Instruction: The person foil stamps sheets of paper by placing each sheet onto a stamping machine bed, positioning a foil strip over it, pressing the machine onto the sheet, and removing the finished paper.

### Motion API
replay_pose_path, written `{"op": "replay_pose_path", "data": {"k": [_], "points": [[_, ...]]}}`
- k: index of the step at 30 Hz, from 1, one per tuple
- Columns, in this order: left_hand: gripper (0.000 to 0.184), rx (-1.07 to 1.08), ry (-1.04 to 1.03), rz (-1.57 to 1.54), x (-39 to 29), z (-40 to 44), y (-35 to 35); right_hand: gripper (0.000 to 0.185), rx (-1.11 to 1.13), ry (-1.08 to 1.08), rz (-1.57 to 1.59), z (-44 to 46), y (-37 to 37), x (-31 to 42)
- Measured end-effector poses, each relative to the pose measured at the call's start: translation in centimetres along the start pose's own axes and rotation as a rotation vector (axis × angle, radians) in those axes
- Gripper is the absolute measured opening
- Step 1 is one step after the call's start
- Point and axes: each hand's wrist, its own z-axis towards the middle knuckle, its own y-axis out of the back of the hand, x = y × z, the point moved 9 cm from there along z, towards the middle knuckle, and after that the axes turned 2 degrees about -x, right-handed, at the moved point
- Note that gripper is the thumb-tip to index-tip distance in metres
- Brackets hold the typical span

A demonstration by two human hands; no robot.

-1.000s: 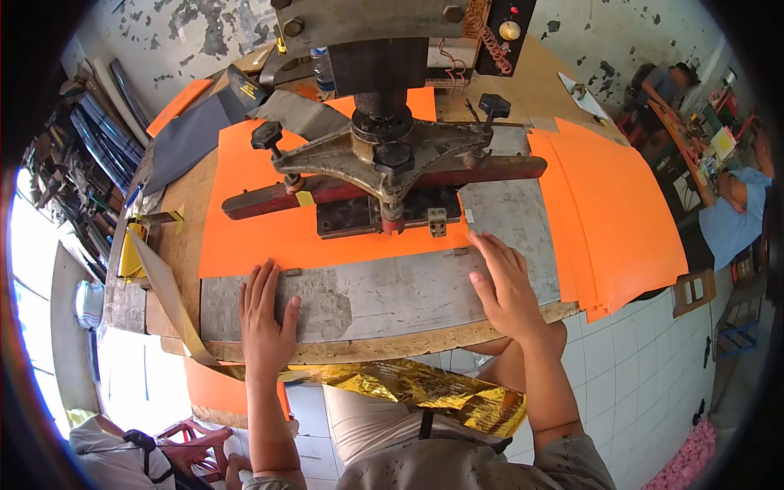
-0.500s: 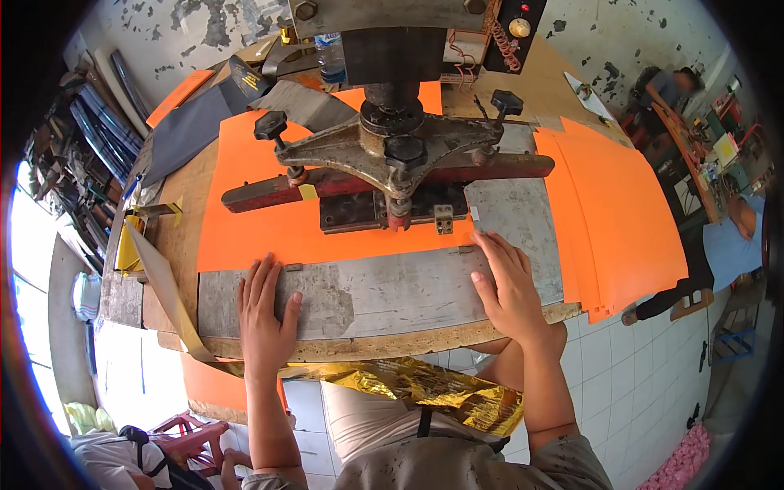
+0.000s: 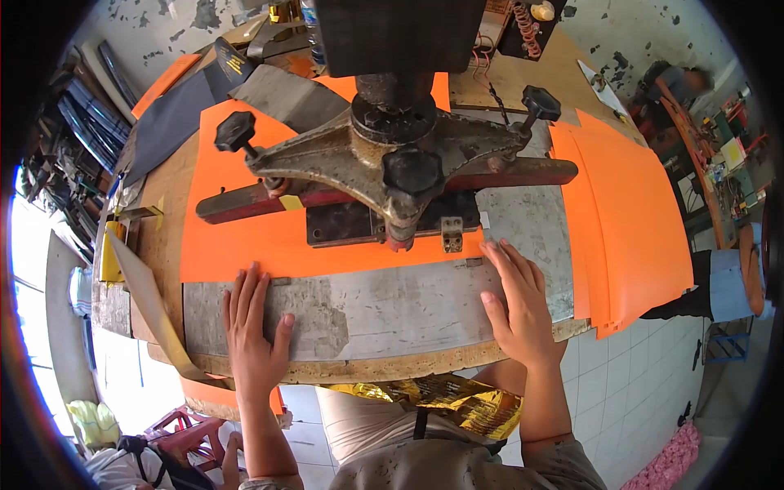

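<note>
- While the left hand (image 3: 255, 335) lay palm down on the grey metal plate (image 3: 392, 314), its fingers were stretched forward close to one another and its thumb stood out sideways, pinching nothing.
- The right hand (image 3: 523, 318) lay palm down towards the plate's other end, fingers forward, thumb spread well away from them, nothing in its grasp.
- Just ahead of both hands was the orange sheet (image 3: 245, 245), flat on the plate. The left fingertips overlapped its near edge; the right forefinger reached its near right corner, though I could not tell whether it touched the paper.
- Beyond the hands and between them stood the press head (image 3: 327, 163), three-armed, with a black knob (image 3: 412, 170) facing the wearer.
- Below it, a long bar (image 3: 523, 175) crossed over a dark block (image 3: 343, 226), low above the sheet; contact between block and sheet could not be made out.
- A small metal fitting (image 3: 452, 234) sat just ahead and left of the right fingertips.
- Right of the right hand lay a stack of orange sheets (image 3: 637, 229).
- Left of the left hand was a gold roll (image 3: 112, 255).
- Between the forearms, below the plate, crumpled gold foil (image 3: 465, 402) hung.
</note>
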Motion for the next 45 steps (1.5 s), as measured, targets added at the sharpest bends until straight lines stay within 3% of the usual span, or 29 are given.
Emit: {"op": "replay_pose_path", "data": {"k": [21, 45], "points": [[0.066, 0.039, 0.018, 0.021, 0.0, 0.6, -0.5, 0.057, 0.033, -0.120, 0.093, 0.4, -0.2, -1.7], [0.065, -0.001, 0.044, -0.027, 0.0, 0.5, 0.4, 0.054, 0.002, -0.079, -0.019, 0.1, -0.7, -0.9]]}}
